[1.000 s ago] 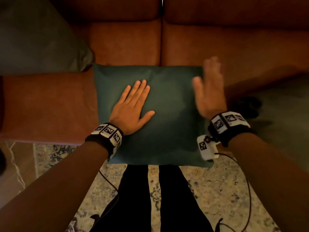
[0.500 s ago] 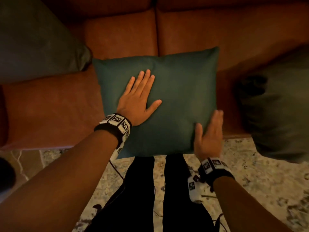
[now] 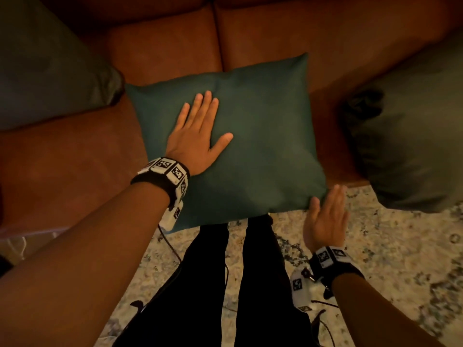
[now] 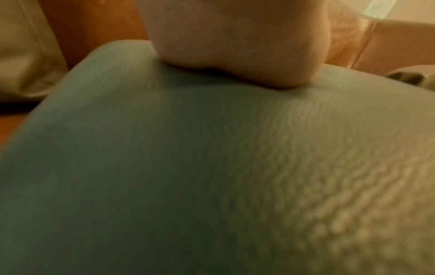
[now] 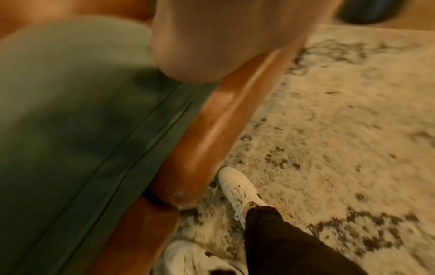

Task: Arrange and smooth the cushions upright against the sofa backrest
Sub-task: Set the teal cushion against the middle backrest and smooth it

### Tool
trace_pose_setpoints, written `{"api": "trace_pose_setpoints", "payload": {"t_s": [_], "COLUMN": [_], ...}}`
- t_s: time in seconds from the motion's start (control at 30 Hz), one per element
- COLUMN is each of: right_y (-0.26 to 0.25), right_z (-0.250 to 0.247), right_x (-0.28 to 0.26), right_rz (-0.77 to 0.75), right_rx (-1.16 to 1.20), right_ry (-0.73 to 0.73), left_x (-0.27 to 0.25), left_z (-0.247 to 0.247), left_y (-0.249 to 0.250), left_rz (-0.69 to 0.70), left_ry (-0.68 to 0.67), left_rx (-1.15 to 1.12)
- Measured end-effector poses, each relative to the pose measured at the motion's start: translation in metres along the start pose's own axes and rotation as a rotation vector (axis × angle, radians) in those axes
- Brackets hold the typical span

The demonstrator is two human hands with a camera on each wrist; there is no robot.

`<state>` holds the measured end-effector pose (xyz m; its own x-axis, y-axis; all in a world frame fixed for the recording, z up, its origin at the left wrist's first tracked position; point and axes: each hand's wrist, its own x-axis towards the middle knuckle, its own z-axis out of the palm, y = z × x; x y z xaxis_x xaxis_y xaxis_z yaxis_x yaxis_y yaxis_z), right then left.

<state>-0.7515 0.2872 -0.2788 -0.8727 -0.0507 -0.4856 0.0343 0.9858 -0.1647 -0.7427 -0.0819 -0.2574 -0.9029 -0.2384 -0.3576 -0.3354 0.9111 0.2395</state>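
Note:
A square dark green cushion (image 3: 258, 136) lies flat on the brown leather sofa seat (image 3: 70, 156), its near edge overhanging the seat front. My left hand (image 3: 200, 131) presses flat on the cushion's left half, fingers straight, thumb spread. My right hand (image 3: 325, 216) is flat with fingers together, at the cushion's near right corner, fingertips touching its edge. In the left wrist view the palm heel (image 4: 235, 42) rests on the cushion fabric (image 4: 164, 158). In the right wrist view the palm (image 5: 223, 37) sits beside the cushion's seam (image 5: 122, 141), over the sofa's front edge (image 5: 212, 130).
Two more cushions lie on the sofa: a grey-green one (image 3: 45, 66) at far left and an olive one (image 3: 411, 136) at right, overhanging the seat front. The backrest (image 3: 300, 18) runs along the top. My black-trousered legs (image 3: 225, 296) and white shoes (image 5: 237, 188) stand on a patterned rug (image 3: 400, 266).
The right hand swept from the cushion's far right side down to its near right corner. The cushion turned slightly, its right side swinging away from me. The left hand stayed pressed flat.

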Motion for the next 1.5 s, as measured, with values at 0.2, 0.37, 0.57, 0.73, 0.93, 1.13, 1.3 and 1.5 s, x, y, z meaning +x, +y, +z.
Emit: {"api": "trace_pose_setpoints", "payload": {"t_s": [0.2,0.37,0.57,0.73,0.93,1.13,1.3,1.5], "right_y": [-0.031,-0.135,-0.217,-0.217,-0.218,-0.22,-0.223,-0.217], "right_z": [-0.045,-0.057,-0.042,-0.023,-0.016,-0.017,-0.018,-0.017], "right_x": [0.005,0.03,0.055,0.062,0.068,0.071,0.078,0.072], "right_rz": [-0.174,-0.77,-0.953,-0.966,-0.966,-0.94,-0.942,-0.957], "right_rx": [0.122,-0.051,-0.222,-0.311,-0.314,-0.348,-0.356,-0.343], "right_ry": [0.152,0.135,0.11,0.146,0.12,0.081,0.055,0.047], "left_x": [-0.002,-0.016,-0.052,-0.052,-0.191,-0.214,-0.154,-0.238], "left_z": [-0.007,-0.02,-0.015,-0.008,0.094,0.078,0.063,0.102], "left_y": [-0.002,-0.038,-0.085,-0.005,0.002,0.011,0.031,0.028], "left_rz": [-0.009,0.035,-0.5,-0.279,-0.718,-1.054,-0.536,-0.805], "left_ry": [-0.018,0.059,0.071,0.212,0.015,0.184,0.337,-0.108], "left_rx": [-0.044,-0.029,-0.241,-0.264,-0.66,-0.782,-0.534,-0.714]}}
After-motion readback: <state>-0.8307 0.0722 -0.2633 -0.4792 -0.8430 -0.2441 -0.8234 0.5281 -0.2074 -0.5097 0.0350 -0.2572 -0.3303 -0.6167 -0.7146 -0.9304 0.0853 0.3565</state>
